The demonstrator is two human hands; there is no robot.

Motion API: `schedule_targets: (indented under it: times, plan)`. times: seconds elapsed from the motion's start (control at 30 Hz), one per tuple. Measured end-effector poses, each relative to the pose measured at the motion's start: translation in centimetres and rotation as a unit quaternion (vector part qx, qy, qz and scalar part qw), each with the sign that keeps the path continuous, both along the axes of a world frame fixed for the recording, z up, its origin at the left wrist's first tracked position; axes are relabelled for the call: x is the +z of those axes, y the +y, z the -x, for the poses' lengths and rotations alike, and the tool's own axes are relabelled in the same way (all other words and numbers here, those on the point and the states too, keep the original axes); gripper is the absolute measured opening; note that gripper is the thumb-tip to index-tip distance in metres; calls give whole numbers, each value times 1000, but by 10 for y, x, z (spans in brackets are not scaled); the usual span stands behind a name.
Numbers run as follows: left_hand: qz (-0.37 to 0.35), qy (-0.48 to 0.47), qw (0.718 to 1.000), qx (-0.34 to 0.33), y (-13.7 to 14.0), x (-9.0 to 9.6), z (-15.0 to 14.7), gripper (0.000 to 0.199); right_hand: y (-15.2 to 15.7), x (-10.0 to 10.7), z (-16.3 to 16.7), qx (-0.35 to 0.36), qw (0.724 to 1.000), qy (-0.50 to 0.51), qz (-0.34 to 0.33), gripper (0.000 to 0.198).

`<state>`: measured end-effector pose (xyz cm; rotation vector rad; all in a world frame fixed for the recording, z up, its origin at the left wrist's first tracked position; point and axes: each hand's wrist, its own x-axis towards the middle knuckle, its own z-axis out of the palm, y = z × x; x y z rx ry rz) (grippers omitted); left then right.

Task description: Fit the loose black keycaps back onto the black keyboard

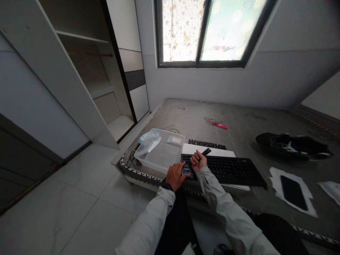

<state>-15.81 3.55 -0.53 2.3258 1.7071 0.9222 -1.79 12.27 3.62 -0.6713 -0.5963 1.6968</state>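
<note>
A black keyboard [236, 169] lies across a white sheet-like thing [209, 150] on the mattress. At its left end my left hand [176, 176] grips the edge, the thumb resting on the keys and the fingers along the side. Curled into a fist, my right hand [198, 161] is over the keys just beside it. A slim black tool [206, 152] is held in that fist, one flat end poking out to the upper right. Its working end is hidden, so I cannot tell its exact kind. Loose-looking black keys [207, 144] show in a row behind the white thing.
Left of the keyboard stands a clear plastic box [162, 156] with packets inside, near dark cables [134, 157]. A red item [219, 124] lies farther back on the mattress [186, 117]. To the right are a black cap [292, 145] and a phone [293, 192] on white paper.
</note>
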Motion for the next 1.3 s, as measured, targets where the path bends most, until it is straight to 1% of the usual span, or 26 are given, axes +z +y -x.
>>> schedule_targets:
  times: [0.2, 0.37, 0.63, 0.8, 1.0, 1.1, 1.3]
  plan:
    - [10, -8, 1000, -1, 1, 1, 1, 62, 2, -7, 4, 24, 999, -21, 7, 56]
    - [16, -16, 1000, -2, 0, 3, 1, 61, 1, -10, 9, 33, 999, -34, 6, 55]
    - [9, -11, 1000, 2, 3, -1, 0, 62, 12, -14, 18, 23, 998, -61, 1, 55]
    - [8, -7, 1000, 2, 2, -1, 0, 65, 10, -16, 20, 23, 997, -77, -3, 54]
    - [13, 12, 1000, 5, 2, 0, 0, 56, 13, -23, 26, 16, 994, -105, 1, 53]
    - [14, 6, 1000, 7, 3, 0, 0, 55, 17, -26, 29, 17, 992, -125, 6, 55]
    - [12, -6, 1000, 2, 2, 1, 0, 61, 18, -26, 27, 22, 989, -145, -5, 55]
